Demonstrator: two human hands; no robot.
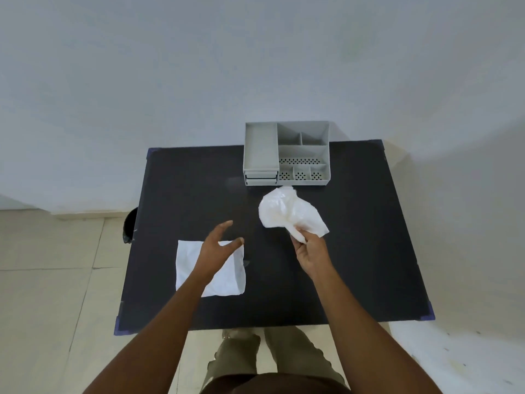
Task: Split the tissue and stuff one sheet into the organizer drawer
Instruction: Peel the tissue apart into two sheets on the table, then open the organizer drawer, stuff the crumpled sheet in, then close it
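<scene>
With my right hand (308, 248) pinching the crumpled sheet (287, 213) just in front of the organizer (287, 155), I'd ball it tighter before reaching its drawers (260, 178), left hand (218, 245) spread and empty over the flat sheet (227, 280).

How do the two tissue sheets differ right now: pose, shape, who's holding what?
The flat sheet lies spread on the black table, roughly square; the crumpled sheet is bunched and lifted off the table. The flat sheet lies loose under the open left hand; the crumpled sheet is pinched by the right hand. The crumpled sheet is nearer the grey organizer. Both are white.
</scene>
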